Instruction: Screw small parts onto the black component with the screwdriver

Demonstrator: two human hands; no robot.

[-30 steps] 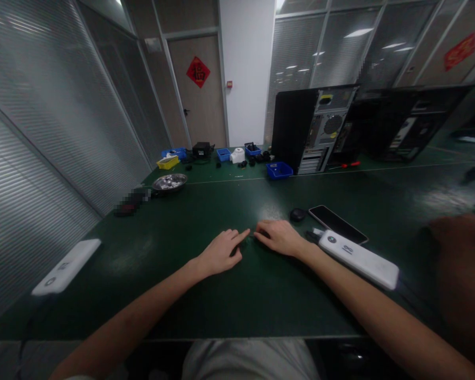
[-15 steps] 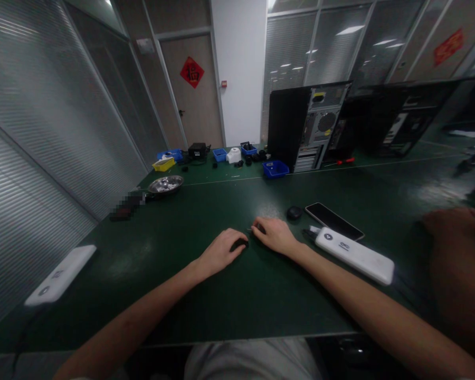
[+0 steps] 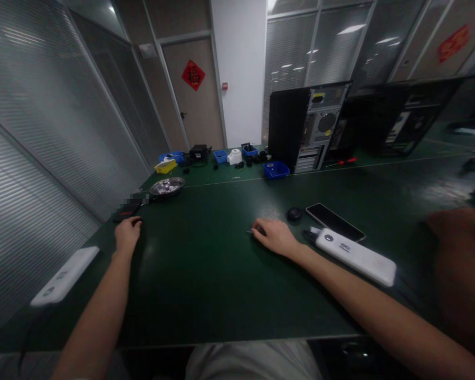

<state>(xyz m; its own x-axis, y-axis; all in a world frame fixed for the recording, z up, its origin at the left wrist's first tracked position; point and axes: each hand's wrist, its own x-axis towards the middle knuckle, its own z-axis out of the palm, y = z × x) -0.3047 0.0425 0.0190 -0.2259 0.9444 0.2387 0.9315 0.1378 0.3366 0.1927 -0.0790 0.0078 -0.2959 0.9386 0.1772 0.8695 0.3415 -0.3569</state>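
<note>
Over at the left side of the green table (image 3: 198, 274), my left hand (image 3: 126, 235) has its fingers closed round a small black piece (image 3: 138, 218), mostly hidden by the fingers. Just beyond it lies a dark, flat, partly pixelated object (image 3: 127, 211). Near the table's middle, my right hand (image 3: 275, 235) rests with its fingers curled on a small dark thing with a thin metal tip (image 3: 249, 232) pointing left. A round black case (image 3: 294, 214) sits just behind the right hand, apart from it.
A phone (image 3: 334, 221) and a white power bank (image 3: 356, 256) with a cable lie right. Another white power bank (image 3: 65, 275) lies left. A metal dish (image 3: 167, 187), blue bin (image 3: 276, 169) and computer case (image 3: 306, 126) stand farther back. Another person's arm (image 3: 461, 253) is at the right.
My left hand has moved from the table's middle, beside my right hand, far to the left, carrying the small black piece. My right hand has stayed in place.
</note>
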